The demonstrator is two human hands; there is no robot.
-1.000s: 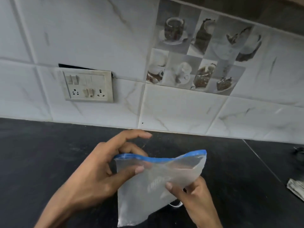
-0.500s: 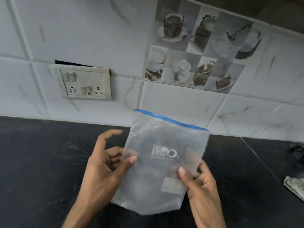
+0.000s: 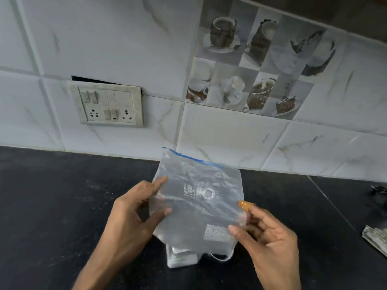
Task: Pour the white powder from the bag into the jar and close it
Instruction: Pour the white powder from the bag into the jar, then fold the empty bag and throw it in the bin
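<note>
Both hands hold a clear plastic bag (image 3: 199, 197) upright above the black tabletop (image 3: 52, 206), its blue zip strip along the top edge and white printed lettering across the middle. The left hand (image 3: 129, 218) grips the bag's left edge: the thumb presses on the front face, the index finger lies stretched along the upper left side, and the other fingers (image 3: 161, 181) sit behind the film, so the grip is narrow, closed on the plastic. The right hand (image 3: 270, 237) takes the lower right edge in a pinch, thumb on the front near a small speckled label, the remaining fingers curled loosely behind and beside the bag; one fingertip shows orange through the light at the bag's right edge. The bag looks nearly flat, and whether powder remains inside cannot be told.

Directly below the bag, partly hidden by it, a clear jar (image 3: 182, 256) stands on the tabletop between the two wrists, with white stuff visible within. Its mouth is covered from view by the bag's lower edge.

Behind, a tiled wall (image 3: 125, 38) carries a switch panel (image 3: 109, 105). A folded cloth (image 3: 374, 237) lies at the right edge of the tabletop, well apart from the hands.
</note>
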